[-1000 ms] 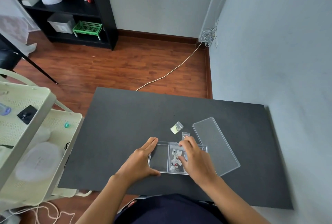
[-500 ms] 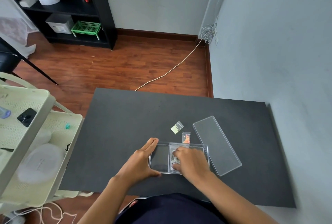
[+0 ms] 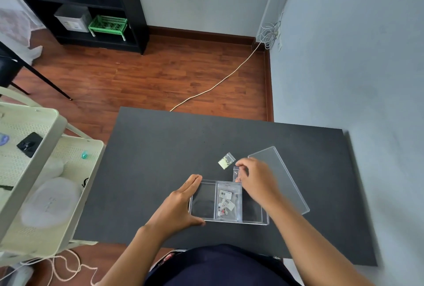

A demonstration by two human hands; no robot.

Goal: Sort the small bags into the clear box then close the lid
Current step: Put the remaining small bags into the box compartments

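Clear box (image 3: 203,200): open at the table's (image 3: 160,159) 6 o'clock edge; one filled bag (image 3: 227,200) lies flat in its middle compartment.
Lid (image 3: 282,177): flat on the table, at 2 o'clock of the box.
Left hand (image 3: 181,205): fingers straight against the box's 9 o'clock wall, thumb along its near edge; grips nothing.
Right hand (image 3: 257,177): fingers curled, pinching the orange bag's top edge.
Orange bag (image 3: 236,174): at the box's 12 o'clock wall; best lifted clear of the rim, then laid flat in a free compartment.
Yellow bag (image 3: 226,160): at 11 o'clock of it, untouched.
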